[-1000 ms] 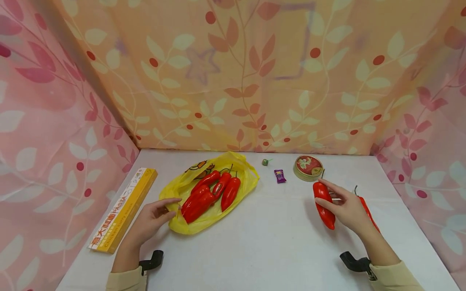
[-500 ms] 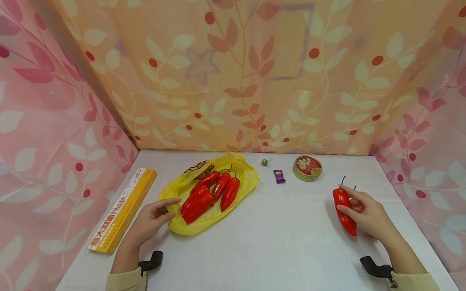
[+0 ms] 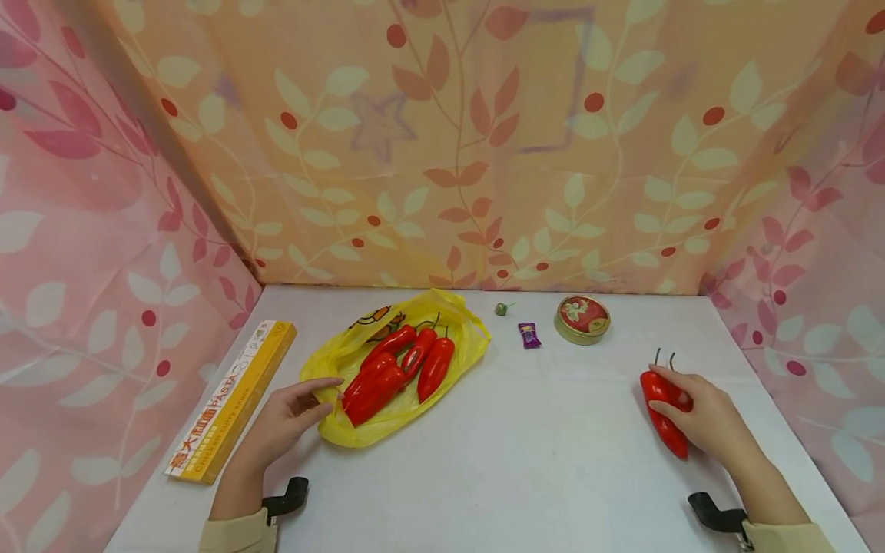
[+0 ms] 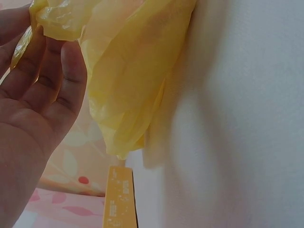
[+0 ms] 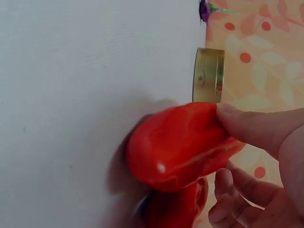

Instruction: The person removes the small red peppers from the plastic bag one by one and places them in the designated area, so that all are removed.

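Observation:
My left hand (image 3: 280, 422) pinches the near left rim of a yellow plastic bag (image 3: 373, 432), whose mouth lies open to the far side. Several long red peppers (image 3: 435, 370) with thin dark stems lie inside it. At the right, my right hand (image 3: 708, 411) holds a red pepper (image 3: 665, 430) between thumb and fingers, low over the table. Just beside it lies a second red pepper (image 5: 171, 211), mostly hidden by the hand in the head view; its stem shows there. In the left wrist view, the fingers (image 4: 73, 71) are at the bag's crumpled edge.
A yellow and white pasta box (image 3: 235, 407) lies at the left. Toward the back are a small green-wrapped lollipop (image 3: 501, 309), a purple candy packet (image 3: 529, 336) and a round red-lidded tin (image 3: 582, 320). Leaf-patterned cloth walls (image 3: 470, 153) enclose the white table (image 3: 525, 461).
My right hand has carried the pepper to the right and lowered it beside the other pepper. The left hand keeps its place on the bag.

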### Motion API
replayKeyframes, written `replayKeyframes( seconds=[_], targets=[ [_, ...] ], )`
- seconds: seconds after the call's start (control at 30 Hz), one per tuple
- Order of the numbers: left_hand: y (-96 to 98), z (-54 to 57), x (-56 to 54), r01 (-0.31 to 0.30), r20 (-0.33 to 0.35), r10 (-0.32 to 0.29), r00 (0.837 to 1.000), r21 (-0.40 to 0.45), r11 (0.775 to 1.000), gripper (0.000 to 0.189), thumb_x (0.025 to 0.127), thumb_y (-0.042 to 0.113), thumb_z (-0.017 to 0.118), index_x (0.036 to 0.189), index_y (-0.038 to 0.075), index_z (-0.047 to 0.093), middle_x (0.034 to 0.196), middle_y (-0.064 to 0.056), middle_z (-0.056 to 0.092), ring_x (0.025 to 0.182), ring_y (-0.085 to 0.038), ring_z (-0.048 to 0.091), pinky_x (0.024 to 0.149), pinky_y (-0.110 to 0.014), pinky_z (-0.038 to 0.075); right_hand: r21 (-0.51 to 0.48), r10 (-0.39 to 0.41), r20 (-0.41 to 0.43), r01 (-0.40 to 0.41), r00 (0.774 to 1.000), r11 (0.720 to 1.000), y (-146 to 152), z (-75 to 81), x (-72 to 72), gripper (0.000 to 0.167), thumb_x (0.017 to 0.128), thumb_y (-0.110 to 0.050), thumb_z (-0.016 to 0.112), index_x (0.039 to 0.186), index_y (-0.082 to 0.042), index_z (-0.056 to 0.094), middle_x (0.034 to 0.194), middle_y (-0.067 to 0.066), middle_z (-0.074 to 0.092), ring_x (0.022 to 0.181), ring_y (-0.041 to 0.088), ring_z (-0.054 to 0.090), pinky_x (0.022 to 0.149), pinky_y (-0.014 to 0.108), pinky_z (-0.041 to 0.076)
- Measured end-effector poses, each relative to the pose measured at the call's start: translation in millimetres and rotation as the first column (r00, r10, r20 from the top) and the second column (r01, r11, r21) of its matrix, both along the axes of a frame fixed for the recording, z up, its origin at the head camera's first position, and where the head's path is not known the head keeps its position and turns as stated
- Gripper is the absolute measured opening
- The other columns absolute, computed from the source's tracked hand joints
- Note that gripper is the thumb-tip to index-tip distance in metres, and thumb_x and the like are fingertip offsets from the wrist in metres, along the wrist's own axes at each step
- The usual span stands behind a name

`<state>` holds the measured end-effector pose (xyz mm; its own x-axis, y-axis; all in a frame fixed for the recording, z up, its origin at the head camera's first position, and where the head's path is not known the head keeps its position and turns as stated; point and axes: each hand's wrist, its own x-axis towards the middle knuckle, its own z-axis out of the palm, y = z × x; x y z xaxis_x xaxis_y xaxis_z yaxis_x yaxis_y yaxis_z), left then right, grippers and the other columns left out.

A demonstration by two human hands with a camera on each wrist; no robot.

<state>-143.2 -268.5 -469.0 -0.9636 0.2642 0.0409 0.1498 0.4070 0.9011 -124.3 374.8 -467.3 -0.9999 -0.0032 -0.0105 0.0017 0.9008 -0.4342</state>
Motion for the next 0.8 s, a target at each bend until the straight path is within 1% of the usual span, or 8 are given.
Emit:
replayKeyframes(
  seconds=[0.07,0.23,0.33,0.47,0.57,0.73,0.8],
  targets=[
    [-0.2,-0.3,0.1,0.004,-0.003,-0.004,1.0,0.006,1.0,0.035,0.096,0.017,0.069,0.131,0.014,0.067,0.134,-0.021,0.063,0.099,-0.014,0.06,0.084,-0.021,0.055,0.001,0.003,-0.001,-0.003,1.0,1.0,0.9,-2.1,-1.0,0.074,0.086,-0.028,0.08,0.149,-0.007,0.047,0.123,0.035,0.053,0.103,0.048,0.051,0.073,0.059,0.059],
    [-0.4,-0.7,0.3,0.008,-0.002,-0.008,1.0,0.015,1.0,0.036,0.097,0.018,0.069,0.132,0.012,0.066,0.136,-0.021,0.061,0.099,-0.015,0.061,0.084,-0.022,0.055,0.008,0.009,-0.033,-0.009,0.999,1.0,3.5,-7.6,-2.2,0.072,0.087,-0.029,0.08,0.147,-0.005,0.049,0.123,0.035,0.05,0.1,0.046,0.052,0.072,0.059,0.059],
    [-0.5,-1.0,0.3,0.005,0.001,-0.005,1.0,0.009,1.0,0.037,0.097,0.018,0.069,0.133,0.011,0.065,0.136,-0.021,0.061,0.099,-0.015,0.06,0.083,-0.022,0.055,0.005,0.011,-0.048,-0.011,0.999,1.0,5.3,-9.8,-2.7,0.071,0.087,-0.03,0.08,0.146,-0.006,0.05,0.124,0.034,0.05,0.1,0.045,0.052,0.073,0.059,0.059],
    [-1.0,-1.3,0.1,0.005,-0.002,-0.005,1.0,0.007,1.0,0.038,0.096,0.018,0.069,0.133,0.008,0.065,0.135,-0.021,0.061,0.099,-0.015,0.06,0.083,-0.022,0.055,-0.003,0.015,-0.041,-0.015,0.999,1.0,7.1,-12.0,-4.4,0.071,0.087,-0.032,0.08,0.145,-0.005,0.05,0.126,0.035,0.048,0.102,0.047,0.051,0.073,0.059,0.059],
    [-1.2,-1.0,0.2,0.006,-0.005,-0.006,1.0,0.009,1.0,0.037,0.096,0.018,0.069,0.132,0.009,0.065,0.135,-0.021,0.061,0.099,-0.015,0.06,0.083,-0.022,0.055,-0.005,0.014,-0.037,-0.014,0.999,1.0,7.5,-13.5,-5.7,0.072,0.086,-0.032,0.08,0.145,-0.004,0.05,0.128,0.035,0.046,0.103,0.047,0.051,0.072,0.058,0.059],
    [-0.7,-0.2,0.6,0.005,-0.007,-0.005,1.0,0.004,1.0,0.035,0.096,0.017,0.069,0.131,0.015,0.067,0.135,-0.021,0.061,0.1,-0.013,0.061,0.085,-0.021,0.055,-0.007,-0.001,-0.01,0.001,1.0,1.0,7.7,-13.8,-6.2,0.075,0.084,-0.034,0.082,0.144,-0.003,0.05,0.127,0.036,0.046,0.105,0.049,0.05,0.07,0.056,0.06],
    [-0.7,-0.1,0.8,0.007,-0.012,-0.006,1.0,0.004,1.0,0.035,0.096,0.017,0.069,0.131,0.015,0.067,0.136,-0.021,0.062,0.101,-0.013,0.061,0.085,-0.021,0.055,-0.01,-0.007,-0.003,0.007,1.0,1.0,7.6,-13.5,-5.8,0.075,0.084,-0.035,0.082,0.145,-0.004,0.05,0.127,0.036,0.046,0.104,0.049,0.05,0.069,0.055,0.06]
  ],
)
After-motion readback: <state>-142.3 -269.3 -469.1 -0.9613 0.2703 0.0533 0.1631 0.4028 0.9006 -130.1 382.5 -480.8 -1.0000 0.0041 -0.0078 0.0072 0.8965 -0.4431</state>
